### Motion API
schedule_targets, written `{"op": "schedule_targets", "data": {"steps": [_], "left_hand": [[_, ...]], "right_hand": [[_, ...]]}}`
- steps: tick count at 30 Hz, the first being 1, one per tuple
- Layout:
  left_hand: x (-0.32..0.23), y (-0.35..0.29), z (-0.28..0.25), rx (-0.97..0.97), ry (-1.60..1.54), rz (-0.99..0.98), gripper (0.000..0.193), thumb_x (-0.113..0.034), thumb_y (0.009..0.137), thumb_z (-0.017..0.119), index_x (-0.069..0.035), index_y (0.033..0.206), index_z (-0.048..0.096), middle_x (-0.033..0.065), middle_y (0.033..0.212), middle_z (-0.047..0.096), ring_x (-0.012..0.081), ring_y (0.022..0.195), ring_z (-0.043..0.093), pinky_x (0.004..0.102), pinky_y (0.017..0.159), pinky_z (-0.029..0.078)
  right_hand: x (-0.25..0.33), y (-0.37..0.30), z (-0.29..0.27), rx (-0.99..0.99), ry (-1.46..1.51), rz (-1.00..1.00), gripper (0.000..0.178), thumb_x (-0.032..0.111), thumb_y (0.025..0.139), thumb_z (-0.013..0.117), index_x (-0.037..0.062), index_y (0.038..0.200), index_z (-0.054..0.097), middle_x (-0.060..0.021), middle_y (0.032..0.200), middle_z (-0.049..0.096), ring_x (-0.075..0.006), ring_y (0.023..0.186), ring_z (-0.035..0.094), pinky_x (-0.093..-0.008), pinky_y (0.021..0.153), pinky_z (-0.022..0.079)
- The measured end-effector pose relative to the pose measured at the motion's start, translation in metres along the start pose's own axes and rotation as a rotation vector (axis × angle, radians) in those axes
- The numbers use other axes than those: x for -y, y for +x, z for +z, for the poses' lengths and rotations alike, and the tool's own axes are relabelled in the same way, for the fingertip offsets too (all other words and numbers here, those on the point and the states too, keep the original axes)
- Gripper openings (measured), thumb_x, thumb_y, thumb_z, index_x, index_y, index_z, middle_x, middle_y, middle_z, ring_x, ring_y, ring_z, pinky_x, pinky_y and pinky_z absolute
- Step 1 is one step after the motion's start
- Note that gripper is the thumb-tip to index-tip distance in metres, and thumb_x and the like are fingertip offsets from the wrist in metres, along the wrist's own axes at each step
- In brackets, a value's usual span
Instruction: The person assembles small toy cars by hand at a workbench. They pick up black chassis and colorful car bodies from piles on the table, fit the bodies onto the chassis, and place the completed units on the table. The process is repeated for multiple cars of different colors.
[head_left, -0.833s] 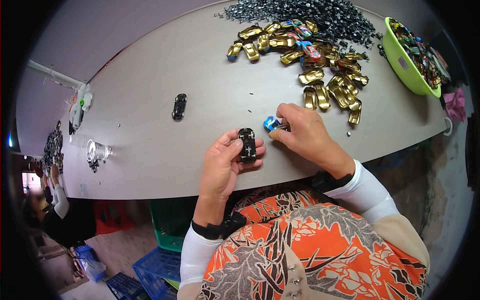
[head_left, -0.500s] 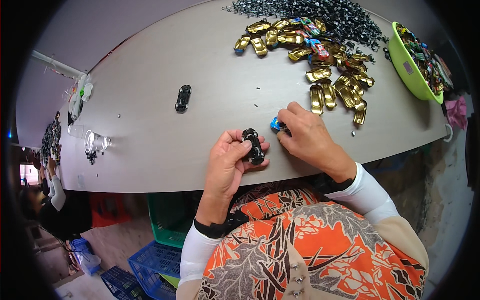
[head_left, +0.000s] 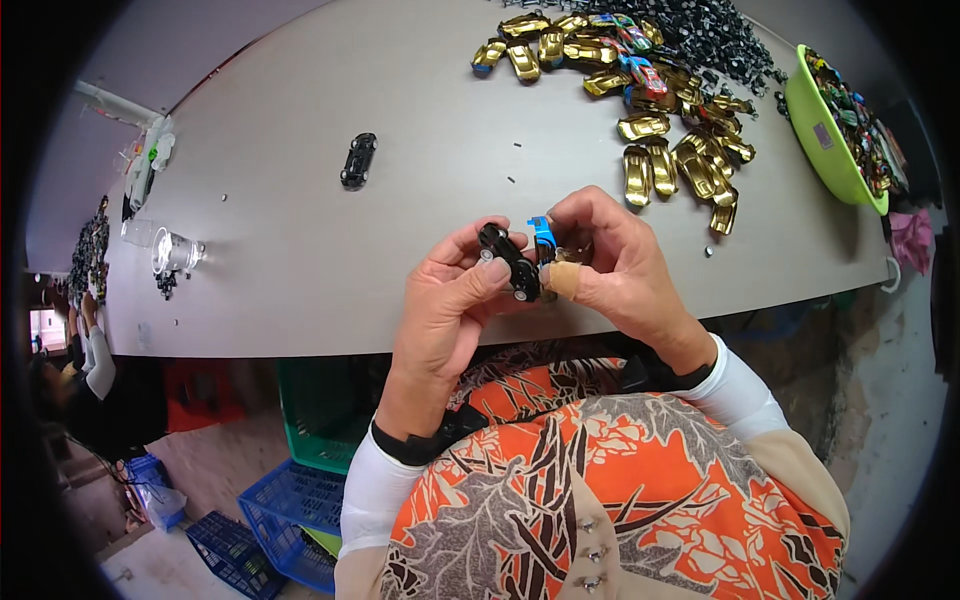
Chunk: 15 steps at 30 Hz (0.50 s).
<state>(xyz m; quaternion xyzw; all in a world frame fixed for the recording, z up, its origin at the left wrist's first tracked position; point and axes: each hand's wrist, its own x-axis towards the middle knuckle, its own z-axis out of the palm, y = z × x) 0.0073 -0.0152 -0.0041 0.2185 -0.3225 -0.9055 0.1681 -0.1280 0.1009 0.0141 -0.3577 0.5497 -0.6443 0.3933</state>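
My left hand [head_left: 440,305] is closed around a black toy car chassis [head_left: 509,263] with small wheels, the thumb lying across it. Right beside it, my right hand [head_left: 632,262] pinches a toy car body shell [head_left: 543,237] on edge. Its blue end shows, while the fingers hide most of the rest. The shell and chassis are very close; whether they touch I cannot tell. A tan bandage [head_left: 565,278] wraps the right thumb. Farther off to the left, another black chassis [head_left: 358,161] lies on the table.
Several gold toy car bodies [head_left: 640,126] lie at the far right, a few coloured ones among them. Behind is a heap of small black parts [head_left: 700,45]. A green basin [head_left: 825,140] of toy pieces stands right, a clear cup [head_left: 175,252] left. Another person [head_left: 95,370] works far left.
My right hand has lifted the blue-ended body shell and brought it left beside the chassis. My left hand has tilted the chassis and raised it slightly. The view has shifted a little.
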Motion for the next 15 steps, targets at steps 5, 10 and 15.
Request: {"op": "schedule_targets", "data": {"steps": [5,10,15], "left_hand": [[0.003,-0.001,0.002,0.024,-0.018,0.027,0.038,-0.002,0.08,0.064,0.0,0.116,0.051,0.0122,0.104,0.061,0.0219,0.094,0.062,0.0372,0.074,0.058],[0.006,-0.001,0.002,0.026,0.001,0.046,0.038,-0.001,0.08,0.065,-0.001,0.115,0.051,0.0127,0.104,0.061,0.0219,0.095,0.062,0.035,0.074,0.058],[0.011,-0.001,-0.001,0.04,0.05,0.045,0.038,-0.001,0.08,0.064,-0.002,0.116,0.052,0.0135,0.106,0.061,0.0223,0.098,0.061,0.0326,0.071,0.058]], "right_hand": [[-0.003,-0.005,0.001,-0.052,-0.086,-0.054,0.024,0.002,0.078,0.062,0.0035,0.097,0.049,0.0002,0.084,0.055,-0.0026,0.072,0.051,-0.0191,0.063,0.045],[-0.004,-0.009,0.001,-0.069,-0.072,-0.051,0.024,0.002,0.078,0.062,0.0032,0.097,0.048,-0.0003,0.083,0.055,-0.0025,0.07,0.051,-0.0186,0.062,0.045],[-0.004,-0.012,0.003,-0.067,-0.008,-0.022,0.024,0.003,0.078,0.061,0.0031,0.098,0.047,-0.0003,0.082,0.055,-0.0029,0.069,0.052,-0.0186,0.062,0.045]]}}
